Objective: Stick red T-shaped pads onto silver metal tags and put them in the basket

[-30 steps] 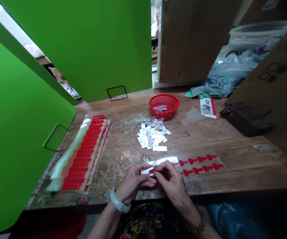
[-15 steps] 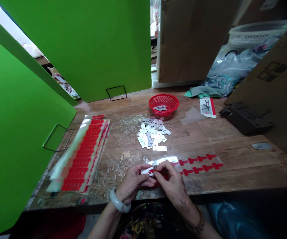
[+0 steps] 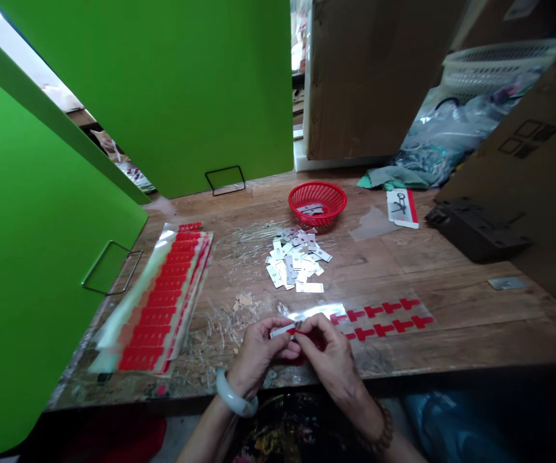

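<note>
My left hand (image 3: 257,352) pinches a small silvery-white metal plate (image 3: 282,331) near the table's front edge. My right hand (image 3: 329,350) is closed at the plate's right end, thumb and forefinger on a small red piece (image 3: 298,332) that touches the plate. Just behind and to the right of my hands lies a clear sheet with two rows of red T-shaped stickers (image 3: 383,330). Farther back is a loose pile of similar metal plates (image 3: 296,260). Behind the pile, a red basket (image 3: 317,203) holds a few more.
A stack of red sticker sheets (image 3: 157,299) lies at the left, beside green panels (image 3: 201,90) with wire handles. At the right are a dark plastic block (image 3: 478,231), a printed card (image 3: 402,207) and a cardboard box (image 3: 524,161). Plastic scraps litter the table (image 3: 355,260).
The plate between my hands has tilted slightly and shifted a little left. My fingers have moved slightly along it, and my left wrist has shifted a little right.
</note>
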Tool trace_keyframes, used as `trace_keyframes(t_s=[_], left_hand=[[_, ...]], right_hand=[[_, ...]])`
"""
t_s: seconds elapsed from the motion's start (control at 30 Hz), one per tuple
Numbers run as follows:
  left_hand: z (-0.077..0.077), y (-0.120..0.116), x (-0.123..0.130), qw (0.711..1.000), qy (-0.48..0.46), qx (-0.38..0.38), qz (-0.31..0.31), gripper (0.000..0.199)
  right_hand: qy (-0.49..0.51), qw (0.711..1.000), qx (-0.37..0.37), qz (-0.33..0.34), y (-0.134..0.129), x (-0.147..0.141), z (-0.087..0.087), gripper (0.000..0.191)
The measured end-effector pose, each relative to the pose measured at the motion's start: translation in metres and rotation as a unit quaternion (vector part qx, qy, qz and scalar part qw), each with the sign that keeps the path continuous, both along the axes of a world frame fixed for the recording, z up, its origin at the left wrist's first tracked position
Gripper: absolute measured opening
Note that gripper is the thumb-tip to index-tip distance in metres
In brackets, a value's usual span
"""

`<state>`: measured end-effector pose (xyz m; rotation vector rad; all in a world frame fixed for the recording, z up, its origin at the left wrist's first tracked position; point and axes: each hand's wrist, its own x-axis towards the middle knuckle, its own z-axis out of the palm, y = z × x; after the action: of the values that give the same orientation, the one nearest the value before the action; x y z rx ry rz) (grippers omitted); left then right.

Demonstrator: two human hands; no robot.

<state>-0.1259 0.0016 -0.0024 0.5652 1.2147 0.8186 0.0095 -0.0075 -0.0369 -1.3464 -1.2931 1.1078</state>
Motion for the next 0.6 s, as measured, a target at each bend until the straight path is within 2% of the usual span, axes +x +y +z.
trace_keyframes(t_s=[0.2,0.43,0.6], left_hand=[[0.0019,0.0,-0.0042,0.999,-0.041,-0.017,0.0,0.033],[0.0025,0.0033,-0.0094,0.995,-0.089,-0.034,-0.001,0.021],[-0.0009,0.0046,-0.008,0.995,-0.093,-0.031,-0.003,0.023]], right_hand=[[-0.003,1.0,-0.003,-0.007,0.0006,-0.0001,-0.0003,0.006],[0.015,1.0,-0.011,-0.006,0.001,-0.0016,0.0044,0.006],[0.023,1.0,-0.013,-0.003,0.0014,-0.0019,0.0093,0.007]])
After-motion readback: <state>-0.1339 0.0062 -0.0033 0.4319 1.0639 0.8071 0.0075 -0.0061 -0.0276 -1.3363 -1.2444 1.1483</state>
